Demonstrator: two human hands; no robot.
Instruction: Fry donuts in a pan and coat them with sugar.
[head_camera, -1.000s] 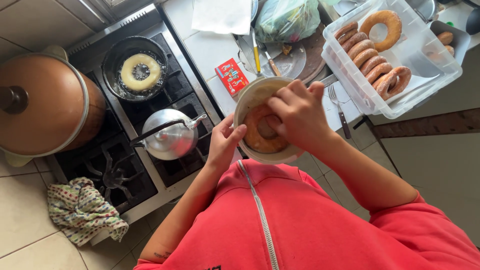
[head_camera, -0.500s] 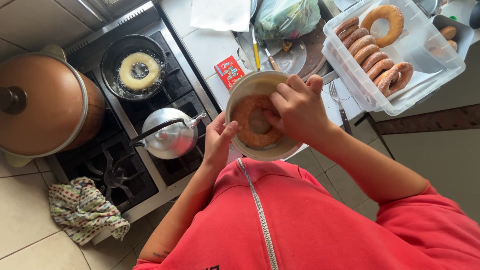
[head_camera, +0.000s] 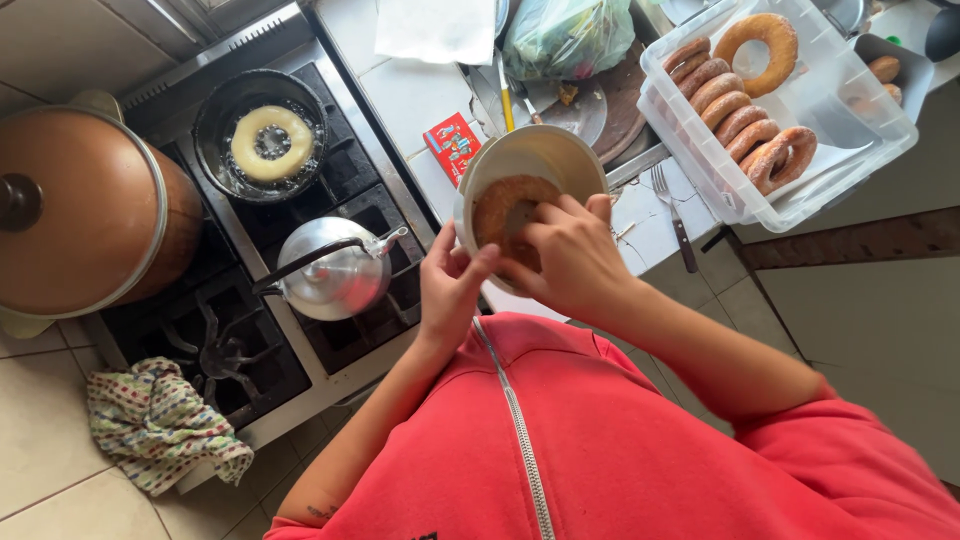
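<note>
Both hands meet over the bench edge: the left hand (head_camera: 450, 285) grips the near rim of a white bowl (head_camera: 530, 165), and the right hand (head_camera: 570, 255) lies across the doughnut (head_camera: 505, 205) inside it, so the bowl's mouth is half covered. To the left, a metal kettle (head_camera: 335, 270) stands just beside the left hand on the stove (head_camera: 330, 170), its spout pointing at the bowl. Behind it a black frying pan (head_camera: 225, 115) blocks the back burner; a large brown pot (head_camera: 90, 215) fills the far left. Right of the bowl a fork (head_camera: 675, 215) lies on a narrow strip of bare bench (head_camera: 640, 215), then a clear plastic tub (head_camera: 830, 150) walls off that side.
</note>
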